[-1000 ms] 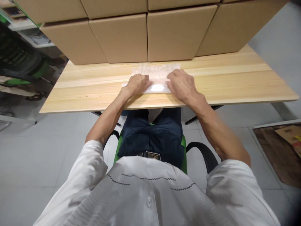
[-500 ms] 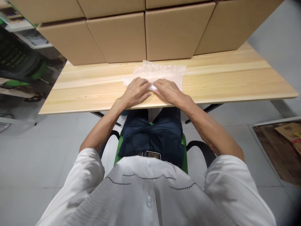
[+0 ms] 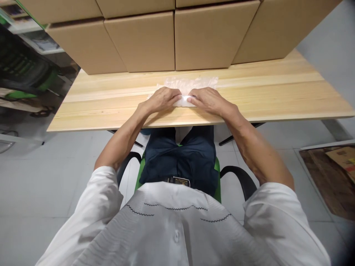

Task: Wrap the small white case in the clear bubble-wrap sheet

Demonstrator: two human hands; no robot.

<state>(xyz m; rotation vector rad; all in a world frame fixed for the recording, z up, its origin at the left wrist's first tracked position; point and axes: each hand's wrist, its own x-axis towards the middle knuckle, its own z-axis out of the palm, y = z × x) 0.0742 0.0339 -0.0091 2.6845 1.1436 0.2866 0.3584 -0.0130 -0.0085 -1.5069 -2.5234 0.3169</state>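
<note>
On the light wooden table (image 3: 277, 94) lies a sheet of bubble wrap (image 3: 191, 82), its near part rolled into a whitish bundle. My left hand (image 3: 163, 99) is closed on the left side of that roll, thumb toward me and fingers over the top. On the right side, my right hand (image 3: 208, 99) grips the roll in the same way. A short stretch of the roll shows between the two thumbs. Whatever lies inside the wrap is hidden. Beyond my hands, the flat end of the sheet spreads toward the boxes.
Stacked cardboard boxes (image 3: 141, 44) stand along the table's far side. A green chair with black armrests (image 3: 238, 177) is under me. To the left are a dark chair (image 3: 24, 62) and shelving; flattened cardboard (image 3: 327, 181) lies at the right on the floor.
Both hands have rolled the near part of the bubble wrap a little farther from me, and less of the sheet lies flat. My fingers are now curled more tightly around the roll.
</note>
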